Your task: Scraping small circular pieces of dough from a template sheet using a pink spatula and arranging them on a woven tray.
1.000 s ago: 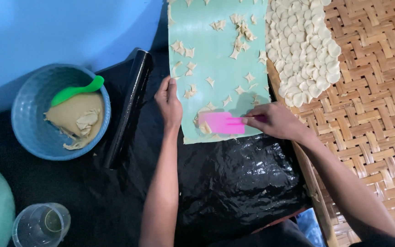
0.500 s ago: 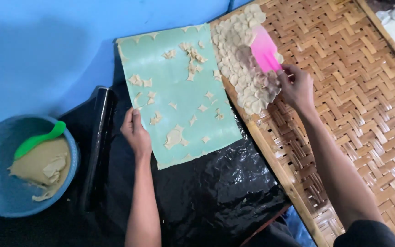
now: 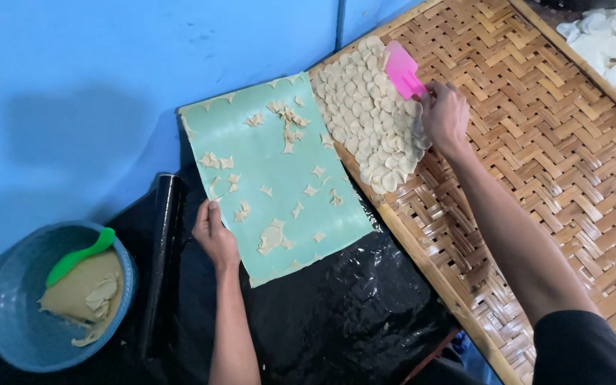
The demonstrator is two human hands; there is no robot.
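Your right hand (image 3: pixel 445 114) grips the pink scraper (image 3: pixel 403 69) over the dough rounds (image 3: pixel 371 114) on the woven tray (image 3: pixel 536 164); left hand (image 3: pixel 214 232), fingers together, pins the green mat (image 3: pixel 279 178). Unloading step; scraps still need clearing.

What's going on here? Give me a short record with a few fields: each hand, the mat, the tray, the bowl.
left hand: flat on the edge of the green mat
right hand: grips a pink scraper over the dough rounds
green mat: strewn with dough scraps
woven tray: holds the overlapping rounds
blue bowl: dough lump and a green spatula
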